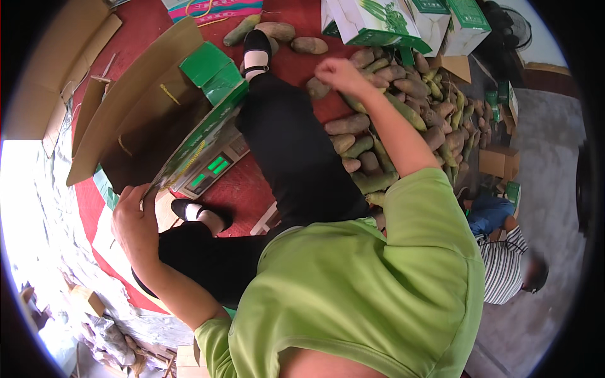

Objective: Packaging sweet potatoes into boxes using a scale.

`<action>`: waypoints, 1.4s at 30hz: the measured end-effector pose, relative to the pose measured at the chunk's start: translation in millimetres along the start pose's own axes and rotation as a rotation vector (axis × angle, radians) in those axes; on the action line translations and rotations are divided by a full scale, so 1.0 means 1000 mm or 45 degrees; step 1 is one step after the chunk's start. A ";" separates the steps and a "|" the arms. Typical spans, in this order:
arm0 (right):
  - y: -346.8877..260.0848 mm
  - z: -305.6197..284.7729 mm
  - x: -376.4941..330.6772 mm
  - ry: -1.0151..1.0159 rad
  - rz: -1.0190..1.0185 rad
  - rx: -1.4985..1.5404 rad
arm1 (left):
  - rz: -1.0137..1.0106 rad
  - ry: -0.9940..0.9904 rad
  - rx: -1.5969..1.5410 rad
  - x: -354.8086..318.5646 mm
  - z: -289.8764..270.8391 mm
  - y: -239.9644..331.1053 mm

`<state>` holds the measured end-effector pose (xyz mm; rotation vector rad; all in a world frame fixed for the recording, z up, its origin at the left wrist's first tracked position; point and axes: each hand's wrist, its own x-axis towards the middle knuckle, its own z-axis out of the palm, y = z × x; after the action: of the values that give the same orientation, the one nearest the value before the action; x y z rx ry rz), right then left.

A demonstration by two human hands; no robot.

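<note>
An open cardboard box [148,120] with green-printed flaps stands tilted in front of me at the left, its inside in shadow. My left hand [135,220] is closed around the near edge of its wall. Beneath the box is a scale [217,165] with two lit green displays. My right hand [341,77] hovers over the near-left side of a big heap of long green radishes [413,88], many coated in brown soil. Its fingers are curled in, and no radish shows in them. One loose radish [318,88] lies just below that hand.
Several radishes [309,45] lie beyond my foot on the red floor covering [242,192]. White-and-green cartons [378,22] stand at the far side. Another person [504,264] in a striped top is at the right, by small cardboard boxes [500,162]. More cardboard [60,57] stands far left.
</note>
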<state>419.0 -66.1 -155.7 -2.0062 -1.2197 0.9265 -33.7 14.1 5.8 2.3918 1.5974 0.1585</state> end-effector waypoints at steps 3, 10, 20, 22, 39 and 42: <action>0.090 0.019 -0.040 0.015 0.156 -0.252 | 0.035 0.006 0.021 -0.001 0.001 -0.001; 0.206 0.069 -0.159 -0.190 0.184 -0.577 | -0.033 0.016 -0.027 0.001 0.001 0.005; 0.186 0.109 -0.200 -0.388 0.712 -1.053 | -0.039 0.010 -0.106 0.003 -0.002 0.008; 0.177 0.107 -0.199 -0.419 0.693 -1.150 | -0.003 0.015 -0.141 0.003 0.001 0.004; 0.384 0.134 -0.204 -0.107 0.807 -0.667 | 0.097 -0.025 -0.154 0.004 0.001 0.001; 0.306 0.112 -0.171 -0.502 0.238 -1.075 | 0.039 -0.014 -0.083 -0.005 -0.005 -0.001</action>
<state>420.2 -326.2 -416.5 -2.7013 -1.8928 1.0319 -37.4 11.0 10.7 2.3647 1.5271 0.1995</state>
